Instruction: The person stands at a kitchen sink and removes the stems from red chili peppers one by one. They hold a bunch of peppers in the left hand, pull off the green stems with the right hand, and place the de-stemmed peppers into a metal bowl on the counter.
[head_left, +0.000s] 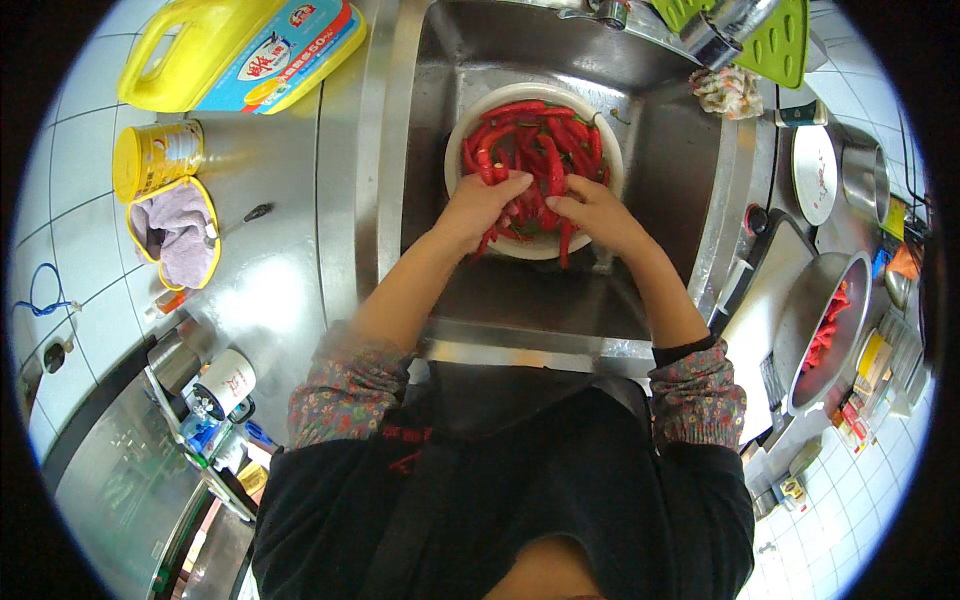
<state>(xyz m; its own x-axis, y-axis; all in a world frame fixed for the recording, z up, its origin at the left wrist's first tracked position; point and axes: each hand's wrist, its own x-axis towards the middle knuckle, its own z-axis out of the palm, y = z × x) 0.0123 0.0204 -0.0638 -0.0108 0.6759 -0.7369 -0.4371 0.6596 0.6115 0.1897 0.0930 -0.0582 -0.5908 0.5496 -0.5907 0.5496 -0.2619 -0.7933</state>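
A pale round bowl (616, 166) stands in the stainless steel sink (667, 142), filled with red chili peppers (525, 109), some with green stems. My left hand (480, 208) is over the bowl's near left side, its fingers closed around several chilies (484, 169) whose ends stick out above and below the fist. At the near right side, my right hand (600, 210) grips a long red chili (553, 161) between thumb and fingers. Another chili (565, 244) hangs over the near rim below this hand. My hands are close together, and the palms are hidden.
To the right, a metal bowl (787, 360) with red chili pieces (825, 330) sits by a white cutting board (757, 315). The faucet (720, 37) overhangs the sink's far right corner. On the left counter are a yellow jug (169, 45), a yellow canister (161, 157) and a purple cloth (180, 240).
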